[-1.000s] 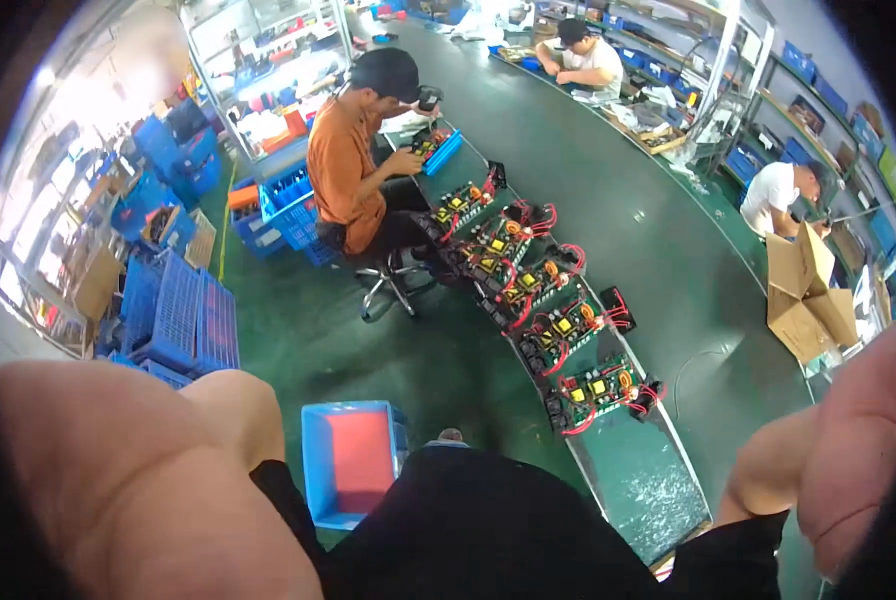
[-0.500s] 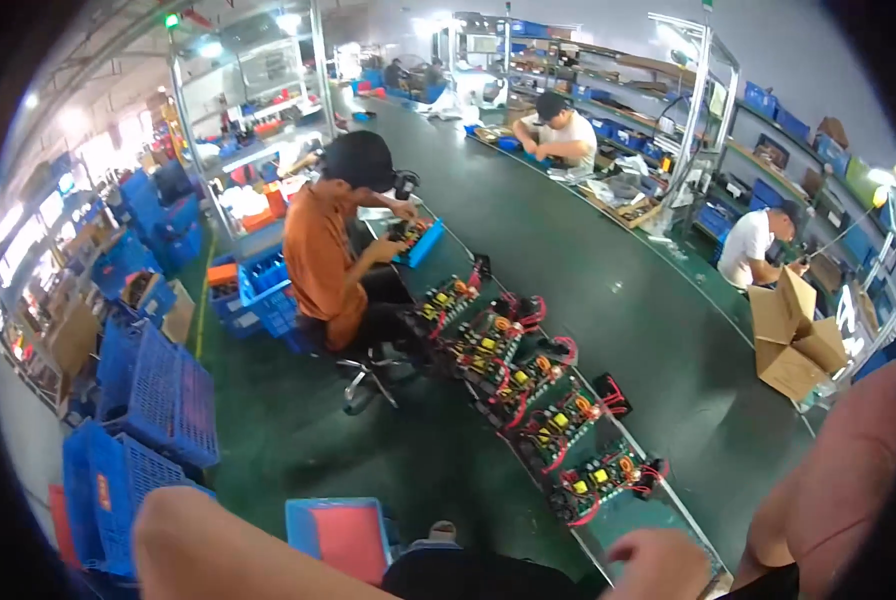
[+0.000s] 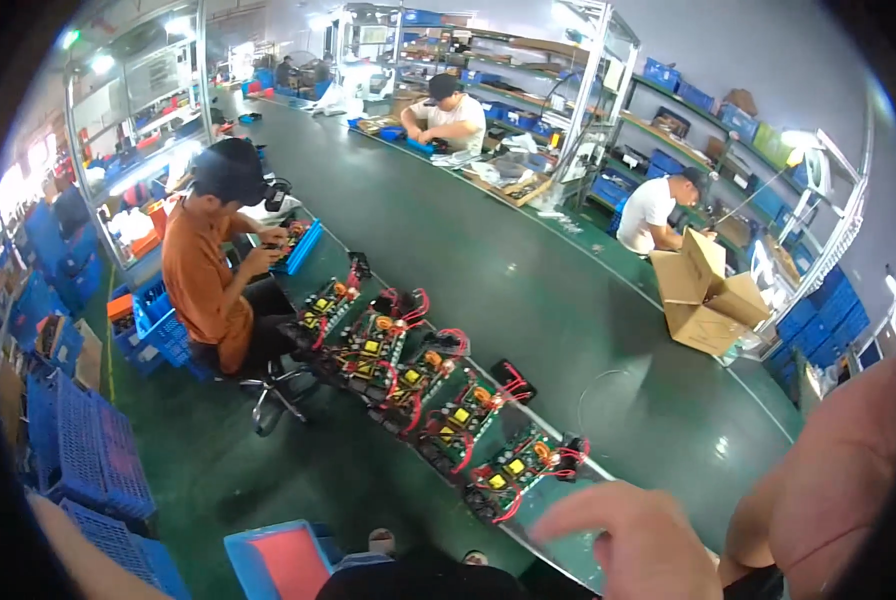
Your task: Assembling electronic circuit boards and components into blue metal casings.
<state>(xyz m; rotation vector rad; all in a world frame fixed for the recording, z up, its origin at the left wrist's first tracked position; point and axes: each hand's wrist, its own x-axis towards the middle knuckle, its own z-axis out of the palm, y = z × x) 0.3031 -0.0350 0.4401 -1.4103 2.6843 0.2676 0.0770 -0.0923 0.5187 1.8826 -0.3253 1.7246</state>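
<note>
My right hand is over the near end of the green bench, its index finger stretched left and bent. A gap shows below that finger, and I see nothing in the hand. Part of it is cut off by the lower edge. The nearest circuit board lies just beyond and left of the fingers, apart from them; it carries yellow blocks, an orange coil and red wires. Further similar circuit boards lie in a row along the bench edge. Of my left arm only the forearm shows at lower left; its hand is out of view.
A co-worker in an orange shirt sits at left, hands on a blue-edged tray. Two co-workers in white sit across the green bench. An open cardboard box stands at right. Blue crates and a blue bin stand at left.
My view has turned right, so the scene has shifted left. My right hand shows larger and higher, its index finger now stretched out. My left forearm has moved toward the left rim.
</note>
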